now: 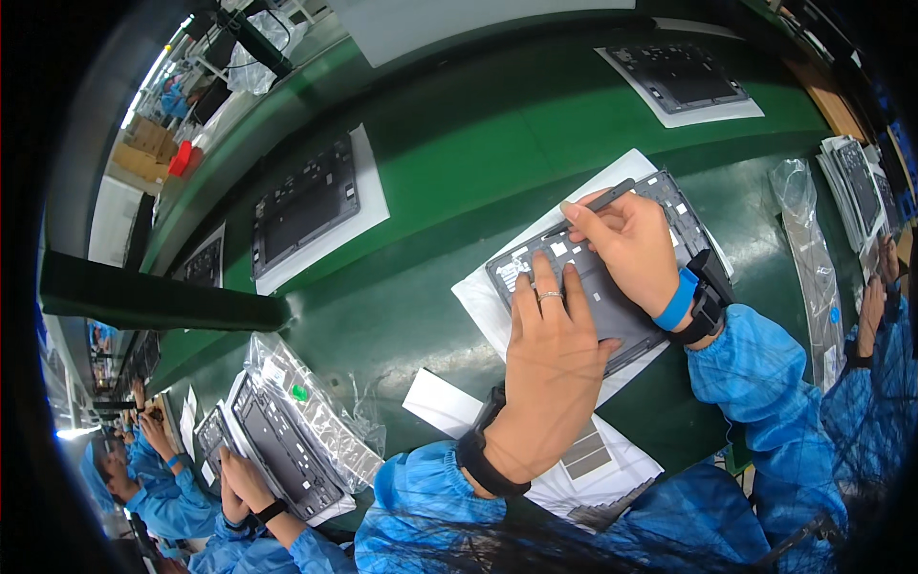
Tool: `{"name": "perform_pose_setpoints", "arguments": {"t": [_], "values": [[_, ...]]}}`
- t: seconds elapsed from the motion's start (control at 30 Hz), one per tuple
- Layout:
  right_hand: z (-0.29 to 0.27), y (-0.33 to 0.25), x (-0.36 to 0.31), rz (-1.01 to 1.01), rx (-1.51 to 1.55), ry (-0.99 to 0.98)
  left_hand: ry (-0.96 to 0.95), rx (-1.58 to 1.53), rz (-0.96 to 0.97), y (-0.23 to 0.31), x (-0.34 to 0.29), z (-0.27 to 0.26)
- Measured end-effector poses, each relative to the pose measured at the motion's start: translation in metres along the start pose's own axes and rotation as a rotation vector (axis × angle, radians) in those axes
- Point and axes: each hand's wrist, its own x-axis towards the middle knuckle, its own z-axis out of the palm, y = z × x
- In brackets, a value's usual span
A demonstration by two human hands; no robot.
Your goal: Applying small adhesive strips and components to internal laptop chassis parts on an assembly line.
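Note:
A dark grey tablet-like housing with small white pads and cut-outs lies tilted on a white paper sheet. My left hand rests on its near left part, fingers spread, with a ring on one finger. My right hand pinches slim black tweezers over the far edge of the housing. Their tips are too small to make out. Below my left wrist, white sheets with a grey strip panel stick out at the table edge.
On the green raised shelf lie more housings on paper, one at left and one at right. Clear plastic strips flank my place. Co-workers' hands work at left and right. A green beam juts in at left.

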Motion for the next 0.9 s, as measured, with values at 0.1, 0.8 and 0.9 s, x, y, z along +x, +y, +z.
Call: {"name": "perform_pose_setpoints", "arguments": {"t": [0.1,0.8,0.9], "values": [[0.000,-0.002,-0.001,-0.002,-0.010,0.003,0.020,0.015,0.004,0.000,-0.001,0.002],[-0.036,-0.047,-0.019,-0.032,0.148,-0.038,0.178,0.516,0.044,-0.008,0.019,0.028],[-0.054,-0.071,-0.071,0.125,0.118,-0.266,0.185,0.513,0.032,-0.017,0.014,0.026]]}}
